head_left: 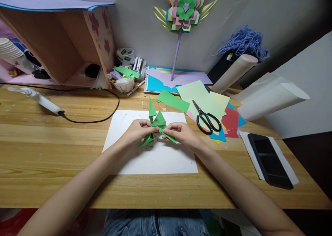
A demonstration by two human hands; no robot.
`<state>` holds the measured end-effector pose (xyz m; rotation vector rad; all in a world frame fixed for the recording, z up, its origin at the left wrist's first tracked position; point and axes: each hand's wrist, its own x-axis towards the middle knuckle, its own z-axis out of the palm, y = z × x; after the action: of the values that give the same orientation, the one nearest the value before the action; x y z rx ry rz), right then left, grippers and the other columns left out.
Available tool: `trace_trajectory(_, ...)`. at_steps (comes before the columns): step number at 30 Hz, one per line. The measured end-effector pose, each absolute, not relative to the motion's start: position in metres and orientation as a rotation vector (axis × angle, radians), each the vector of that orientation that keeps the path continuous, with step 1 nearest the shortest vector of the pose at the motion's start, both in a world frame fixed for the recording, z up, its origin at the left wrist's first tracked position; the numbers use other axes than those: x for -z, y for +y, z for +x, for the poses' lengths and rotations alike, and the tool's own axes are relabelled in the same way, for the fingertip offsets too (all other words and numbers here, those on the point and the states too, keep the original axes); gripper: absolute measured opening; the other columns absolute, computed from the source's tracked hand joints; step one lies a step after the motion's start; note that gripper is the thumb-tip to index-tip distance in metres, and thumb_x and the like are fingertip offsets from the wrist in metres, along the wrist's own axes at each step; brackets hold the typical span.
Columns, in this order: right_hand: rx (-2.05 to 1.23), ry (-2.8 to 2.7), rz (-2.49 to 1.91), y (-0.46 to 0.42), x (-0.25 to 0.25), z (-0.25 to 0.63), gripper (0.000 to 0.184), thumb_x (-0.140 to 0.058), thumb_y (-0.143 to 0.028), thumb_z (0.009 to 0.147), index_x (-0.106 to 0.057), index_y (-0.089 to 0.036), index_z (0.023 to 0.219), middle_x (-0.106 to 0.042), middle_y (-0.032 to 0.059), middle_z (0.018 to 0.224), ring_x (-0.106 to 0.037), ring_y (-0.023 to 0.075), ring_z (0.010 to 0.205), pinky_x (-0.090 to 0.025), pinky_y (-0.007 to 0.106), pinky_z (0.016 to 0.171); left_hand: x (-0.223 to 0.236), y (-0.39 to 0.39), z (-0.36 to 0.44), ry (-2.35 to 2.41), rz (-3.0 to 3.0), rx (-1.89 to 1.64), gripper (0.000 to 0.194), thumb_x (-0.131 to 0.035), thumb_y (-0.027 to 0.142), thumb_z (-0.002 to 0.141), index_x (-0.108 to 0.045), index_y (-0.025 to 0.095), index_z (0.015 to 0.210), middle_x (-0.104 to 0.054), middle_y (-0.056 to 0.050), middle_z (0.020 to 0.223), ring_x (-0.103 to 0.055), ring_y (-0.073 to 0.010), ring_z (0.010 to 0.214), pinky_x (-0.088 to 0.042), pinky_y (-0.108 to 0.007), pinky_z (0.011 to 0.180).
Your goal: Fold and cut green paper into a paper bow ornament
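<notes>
Over the white sheet (155, 160): a folded green paper piece (159, 120) is sitting between the left hand (141, 129) and the right hand (181, 133), its points spreading upward and down to both sides.
Left hand: it is pinching the green paper piece from the left, thumb reaching toward the middle.
Right hand: its fingers and thumb are gripping the same piece by the lower-right point.
Tabletop (52, 160): pale wood grain is showing around the sheet; a white corded tool (45, 101) is lying to the left.
Right of the sheet: black scissors (205, 115) are resting on pale green paper (194, 90), and a black phone (271, 161) is lying farther right.
Back wall (145, 28): a layered paper flower (190, 13) is standing before it on a purple stem (176, 54), while an open box (72, 39) is occupying the left and blue yarn (243, 44) is spilling at the right.
</notes>
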<state>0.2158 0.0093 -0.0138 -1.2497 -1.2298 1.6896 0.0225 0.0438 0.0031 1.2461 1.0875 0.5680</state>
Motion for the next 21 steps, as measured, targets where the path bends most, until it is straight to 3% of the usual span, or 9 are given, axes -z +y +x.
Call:
trace_trajectory(5, -1.621, -1.286, -1.256, 0.007, 0.007, 0.212, 0.023, -0.068, -0.038, 0.072, -0.065, -0.015, 0.073, -0.069, 0.0051, 0.070, -0.063, 0.0122, 0.064, -0.047, 0.025, 0.060, -0.004, 0.043, 0.023, 1.108, 1.229, -0.547, 0.019, -0.069, 0.032, 0.063, -0.063, 0.015, 0.069, -0.063, -0.004, 0.069, -0.053, -0.0121, 0.059, -0.035, -0.025, 0.055)
trace_trajectory(11, -1.573, -1.305, -1.260, 0.004, 0.003, 0.207, 0.024, -0.066, -0.039, 0.072, -0.065, -0.015, 0.072, -0.068, 0.0045, 0.069, -0.062, 0.0130, 0.064, -0.049, 0.029, 0.065, -0.002, 0.045, 0.021, 1.099, 1.290, -0.479, 0.031, -0.070, 0.038, 0.062, -0.068, 0.010, 0.075, -0.068, -0.012, 0.076, -0.060, -0.0192, 0.067, -0.039, -0.028, 0.059)
trace_trajectory(21, -1.472, -1.285, -1.231, 0.001, 0.009, 0.201, 0.019, -0.067, -0.034, 0.072, -0.063, -0.015, 0.076, -0.067, 0.0034, 0.070, -0.062, 0.0125, 0.065, -0.049, 0.027, 0.064, -0.008, 0.042, 0.025, 1.121, 1.261, -0.586, 0.023, -0.072, 0.029, 0.059, -0.068, 0.011, 0.073, -0.068, -0.006, 0.072, -0.058, -0.0162, 0.065, -0.041, -0.026, 0.059)
